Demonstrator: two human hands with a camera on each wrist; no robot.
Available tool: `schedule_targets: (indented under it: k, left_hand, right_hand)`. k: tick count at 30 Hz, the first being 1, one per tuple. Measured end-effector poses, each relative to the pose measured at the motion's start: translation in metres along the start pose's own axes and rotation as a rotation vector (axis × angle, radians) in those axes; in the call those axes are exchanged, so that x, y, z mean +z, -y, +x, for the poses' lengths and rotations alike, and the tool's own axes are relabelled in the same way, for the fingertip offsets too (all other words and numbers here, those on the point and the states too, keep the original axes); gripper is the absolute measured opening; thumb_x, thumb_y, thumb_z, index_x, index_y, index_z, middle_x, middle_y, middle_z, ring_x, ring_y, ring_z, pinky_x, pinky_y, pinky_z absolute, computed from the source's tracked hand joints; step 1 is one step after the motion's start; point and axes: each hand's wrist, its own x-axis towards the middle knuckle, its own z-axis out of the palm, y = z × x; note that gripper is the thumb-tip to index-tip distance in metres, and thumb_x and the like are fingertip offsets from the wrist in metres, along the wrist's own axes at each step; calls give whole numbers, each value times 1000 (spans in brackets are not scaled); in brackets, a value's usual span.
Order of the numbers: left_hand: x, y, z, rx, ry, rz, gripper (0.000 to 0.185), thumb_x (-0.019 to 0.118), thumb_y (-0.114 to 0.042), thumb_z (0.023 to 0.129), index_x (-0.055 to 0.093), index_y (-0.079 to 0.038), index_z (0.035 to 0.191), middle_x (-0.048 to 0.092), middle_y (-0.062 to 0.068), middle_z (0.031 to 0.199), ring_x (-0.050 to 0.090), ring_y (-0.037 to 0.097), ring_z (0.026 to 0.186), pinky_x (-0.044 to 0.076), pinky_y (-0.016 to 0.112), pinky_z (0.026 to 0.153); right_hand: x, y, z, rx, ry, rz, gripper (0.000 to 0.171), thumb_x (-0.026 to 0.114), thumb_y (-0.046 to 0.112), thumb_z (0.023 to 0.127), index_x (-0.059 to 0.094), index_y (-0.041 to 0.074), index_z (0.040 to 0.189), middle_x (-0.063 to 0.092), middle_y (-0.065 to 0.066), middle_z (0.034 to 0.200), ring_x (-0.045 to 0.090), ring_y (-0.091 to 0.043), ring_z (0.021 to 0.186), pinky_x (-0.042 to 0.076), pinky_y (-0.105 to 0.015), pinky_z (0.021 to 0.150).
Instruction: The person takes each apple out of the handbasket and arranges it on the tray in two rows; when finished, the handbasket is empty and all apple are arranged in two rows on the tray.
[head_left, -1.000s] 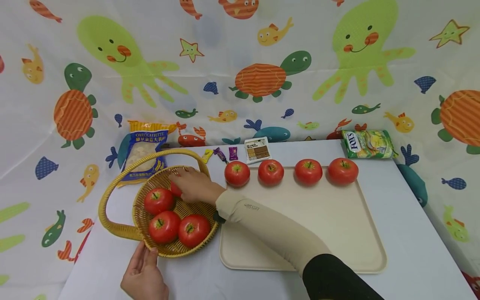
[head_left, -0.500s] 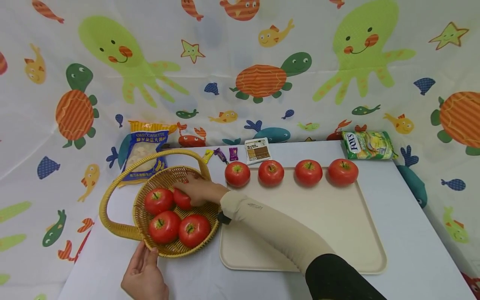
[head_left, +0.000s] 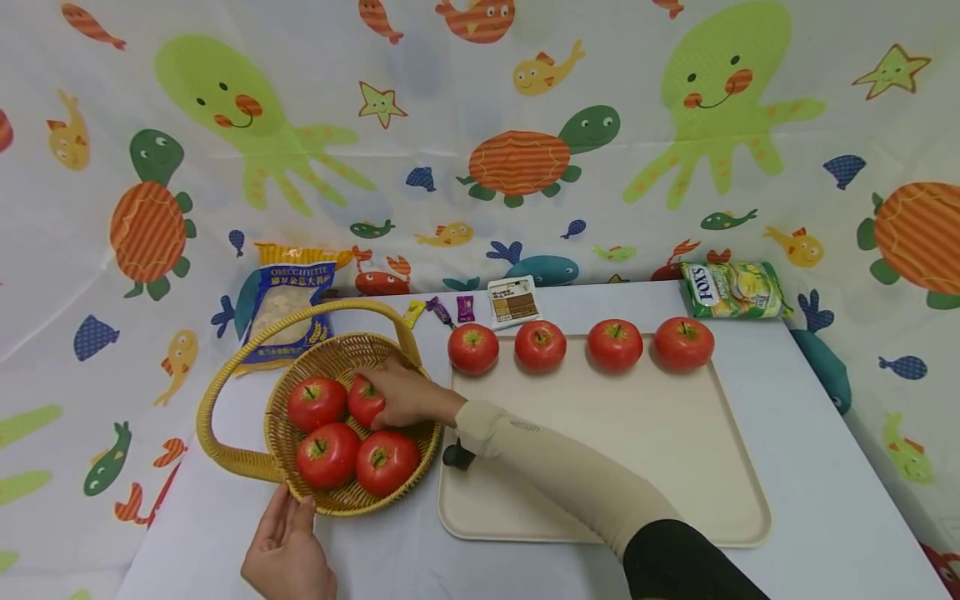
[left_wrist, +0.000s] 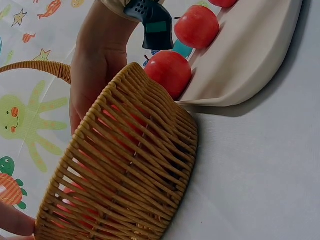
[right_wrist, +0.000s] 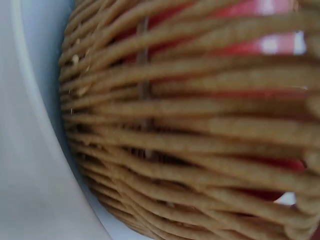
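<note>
A wicker basket [head_left: 273, 425] with a tall arched handle holds several red apples [head_left: 327, 455]. Reaching in from the right, my right hand [head_left: 405, 396] curls its fingers around the back and right side of one apple [head_left: 367, 402], whose left part shows. My left hand [head_left: 288, 542] grips the basket's near-left rim, its fingertips right at the woven edge. In the left wrist view, fingers [left_wrist: 14, 220] meet the basket [left_wrist: 130, 160] rim at lower left. The right wrist view is filled by the basket's wall [right_wrist: 190, 120], with red showing through the gaps; the right hand is hidden there.
Right of the basket lies a beige tray [head_left: 600, 467], with a row of several apples [head_left: 615, 345] along its far edge. Behind are a pasta bag [head_left: 288, 304], small candies [head_left: 465, 308], a flat packet [head_left: 513, 302] and a green snack bag [head_left: 735, 290].
My right hand has shifted right and slightly nearer, from covering most of the apple to its right side, so more of the apple shows. The left hand and basket stay put.
</note>
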Motion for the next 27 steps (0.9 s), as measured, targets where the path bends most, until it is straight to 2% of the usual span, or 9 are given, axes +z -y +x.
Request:
schedule_targets:
  k: [3, 8, 11, 14, 18, 21, 27]
  left_hand:
    - [1, 1, 0, -6, 6, 2, 48, 64, 1, 97, 58, -7, 144, 53, 15, 147, 57, 11, 128, 50, 6, 82]
    - [0, 1, 1, -15, 7, 8, 48, 64, -1, 98, 57, -9, 145, 53, 13, 148, 56, 11, 129, 49, 5, 81]
    - [0, 2, 1, -18, 7, 16, 48, 64, -2, 98, 57, -10, 145, 53, 12, 149, 56, 11, 129, 48, 5, 81]
    - [0, 2, 2, -21, 5, 26, 48, 64, -3, 98, 57, -11, 146, 54, 12, 149, 57, 10, 129, 48, 5, 81]
    - [0, 1, 2, -24, 1, 25, 48, 64, -4, 98, 58, -12, 145, 54, 12, 149, 57, 10, 129, 48, 5, 81]
    - [0, 0, 2, -26, 2, 27, 48, 64, -4, 98, 58, -12, 145, 54, 11, 148, 57, 11, 129, 48, 5, 81]
    - [1, 0, 1, -16, 11, 50, 49, 63, -2, 98, 57, -10, 146, 53, 13, 148, 56, 15, 131, 49, 6, 82]
  right_hand:
    - [0, 0, -5, 11, -90, 17, 85, 85, 32, 84, 42, 19, 156, 48, -15, 139, 56, -19, 113, 52, -28, 96]
    - [-5, 1, -14, -48, -191, 76, 82, 85, 40, 84, 47, 16, 153, 57, -5, 141, 53, -17, 125, 50, -30, 104]
    - [-6, 1, -23, -75, -218, 158, 82, 84, 45, 83, 47, 21, 153, 56, -1, 141, 52, -14, 126, 51, -30, 103]
    - [-6, 2, -34, -83, -240, 273, 81, 85, 47, 82, 48, 29, 152, 53, -2, 139, 51, -12, 121, 53, -29, 95]
    - [-10, 3, -52, -92, -247, 421, 75, 85, 42, 83, 50, 33, 149, 51, 1, 134, 48, -10, 117, 55, -25, 86]
    - [-18, 2, -69, -79, -265, 481, 73, 84, 38, 84, 50, 35, 149, 51, 2, 134, 49, -11, 118, 56, -24, 84]
    - [-36, -11, -114, -80, -407, 458, 78, 87, 30, 83, 48, 29, 151, 49, 0, 143, 51, -17, 124, 59, -31, 89]
